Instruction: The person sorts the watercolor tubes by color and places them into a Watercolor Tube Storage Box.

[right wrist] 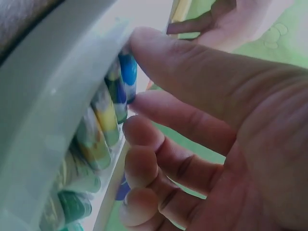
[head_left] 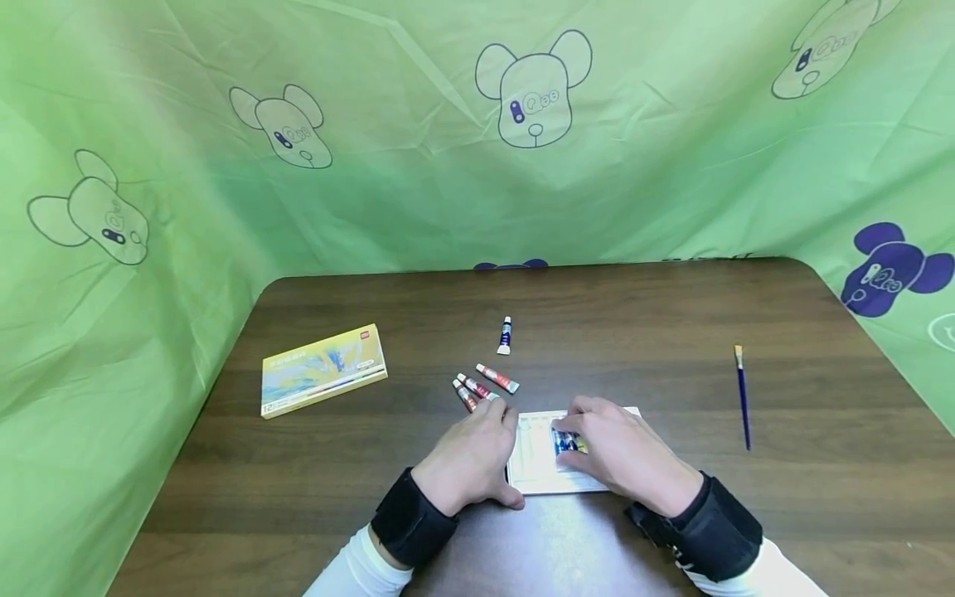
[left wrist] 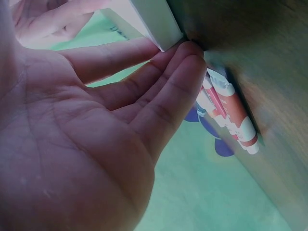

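A white tray [head_left: 535, 477] lies flat near the table's front, holding a row of paint tubes [right wrist: 91, 139] in blue, yellow and green. My left hand [head_left: 477, 460] is at the tray's left edge, its fingers fairly straight and fingertips touching the tray's corner. Over the tray, my right hand [head_left: 627, 452] pinches a blue paint tube [right wrist: 128, 74] by its ends between thumb and index finger. Its other fingers are bent beside the row. Several red and orange-brown paint tubes [head_left: 497, 379] lie on the table just beyond my left hand.
Farther back lies a single dark blue paint tube [head_left: 505, 336]. A yellow and blue cardboard box [head_left: 324, 371] is on the left of the wooden table [head_left: 224, 497], a blue-handled paintbrush [head_left: 743, 398] on the right. Green printed cloth [head_left: 403, 207] hangs behind.
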A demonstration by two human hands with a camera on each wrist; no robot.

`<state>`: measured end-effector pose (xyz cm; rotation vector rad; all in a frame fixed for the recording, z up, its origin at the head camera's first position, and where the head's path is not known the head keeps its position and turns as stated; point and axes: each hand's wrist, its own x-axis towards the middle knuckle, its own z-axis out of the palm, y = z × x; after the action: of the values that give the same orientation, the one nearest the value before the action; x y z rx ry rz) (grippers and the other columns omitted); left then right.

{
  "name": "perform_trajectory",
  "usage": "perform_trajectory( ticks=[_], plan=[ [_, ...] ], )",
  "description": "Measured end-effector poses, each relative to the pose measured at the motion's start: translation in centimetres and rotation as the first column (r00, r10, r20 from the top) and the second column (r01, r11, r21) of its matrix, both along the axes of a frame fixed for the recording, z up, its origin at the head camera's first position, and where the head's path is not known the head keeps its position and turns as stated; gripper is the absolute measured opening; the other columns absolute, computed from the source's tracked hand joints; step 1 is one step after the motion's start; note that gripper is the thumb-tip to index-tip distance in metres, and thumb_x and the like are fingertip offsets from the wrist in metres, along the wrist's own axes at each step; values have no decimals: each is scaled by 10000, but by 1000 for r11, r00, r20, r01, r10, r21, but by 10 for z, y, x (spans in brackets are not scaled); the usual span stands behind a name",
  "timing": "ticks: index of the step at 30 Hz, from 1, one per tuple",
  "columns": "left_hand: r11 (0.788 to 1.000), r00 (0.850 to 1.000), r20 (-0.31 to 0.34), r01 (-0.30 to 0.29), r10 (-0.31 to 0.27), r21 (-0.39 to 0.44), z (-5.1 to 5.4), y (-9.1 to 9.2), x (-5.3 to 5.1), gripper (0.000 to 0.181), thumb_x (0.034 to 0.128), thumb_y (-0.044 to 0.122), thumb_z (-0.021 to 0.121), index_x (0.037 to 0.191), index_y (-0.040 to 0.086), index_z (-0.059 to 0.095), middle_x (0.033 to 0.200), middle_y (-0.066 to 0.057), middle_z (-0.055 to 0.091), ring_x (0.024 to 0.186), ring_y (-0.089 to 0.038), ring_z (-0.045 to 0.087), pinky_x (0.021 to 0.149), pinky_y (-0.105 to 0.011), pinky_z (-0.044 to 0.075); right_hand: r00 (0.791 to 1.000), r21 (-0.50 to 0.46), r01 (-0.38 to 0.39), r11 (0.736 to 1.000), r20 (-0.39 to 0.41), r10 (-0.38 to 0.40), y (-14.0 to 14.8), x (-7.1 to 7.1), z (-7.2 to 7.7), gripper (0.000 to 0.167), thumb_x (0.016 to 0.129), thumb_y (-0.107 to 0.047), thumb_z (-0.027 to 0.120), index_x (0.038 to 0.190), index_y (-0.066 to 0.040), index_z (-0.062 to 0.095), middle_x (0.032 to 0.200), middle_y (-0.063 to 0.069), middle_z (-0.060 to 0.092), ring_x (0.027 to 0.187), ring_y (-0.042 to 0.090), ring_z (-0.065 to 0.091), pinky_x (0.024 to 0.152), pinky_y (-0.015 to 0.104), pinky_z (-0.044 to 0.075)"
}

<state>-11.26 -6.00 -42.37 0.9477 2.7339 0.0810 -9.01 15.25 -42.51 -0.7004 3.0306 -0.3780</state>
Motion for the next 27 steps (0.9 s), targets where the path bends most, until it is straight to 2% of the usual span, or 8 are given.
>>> perform_trajectory(
  ticks=[7,10,16,20,23,27],
  plan=[
    [1000,1000,9,-2,2,7,0,0,0,1050,656,546,973,1450,-12,572,1269,-87,606,1166,-192,564,1027,-311,545,997,-18,12,1000,75,-11,14,-2,11,389,837,-289,889,1191,-149,806,957,-46,611,783,70,507,642,267,461],
    [1000,1000,5,-1,1,8,0,0,0,1055,655,543,974,1453,-16,569,1270,-90,606,1170,-195,563,1037,-313,540,995,-39,40,998,88,-36,23,-4,16,364,864,-272,865,1194,-133,802,955,-43,615,779,62,518,652,277,471],
    [1000,1000,6,2,-2,9,0,0,1,1048,657,546,973,1451,-10,573,1273,-91,608,1165,-194,564,1042,-312,539,998,-102,59,993,33,-56,36,-12,17,272,888,-191,838,1139,-93,798,954,-17,686,800,89,597,707,331,527],
    [1000,999,38,-12,12,2,0,1,1,1059,662,547,972,1470,1,561,1309,-98,600,1187,-196,560,1049,-323,543,999,-138,30,990,-11,-32,32,-16,11,254,868,-163,848,1098,-70,793,873,-36,663,767,73,552,692,312,504],
    [1000,999,41,-11,11,4,0,1,1,1065,664,549,970,1476,-2,555,1322,-102,595,1197,-198,559,1057,-325,540,999,-137,38,990,-3,-39,22,-24,13,222,874,-158,837,1062,-49,789,826,-31,642,747,80,542,684,324,510],
    [1000,1000,13,-5,5,10,0,1,2,1041,656,545,974,1445,-4,575,1282,-90,599,1173,-192,562,1043,-317,540,995,-160,95,982,43,-89,7,-45,21,178,908,-152,799,1021,-15,788,827,35,715,746,130,638,707,371,575]
  ],
)
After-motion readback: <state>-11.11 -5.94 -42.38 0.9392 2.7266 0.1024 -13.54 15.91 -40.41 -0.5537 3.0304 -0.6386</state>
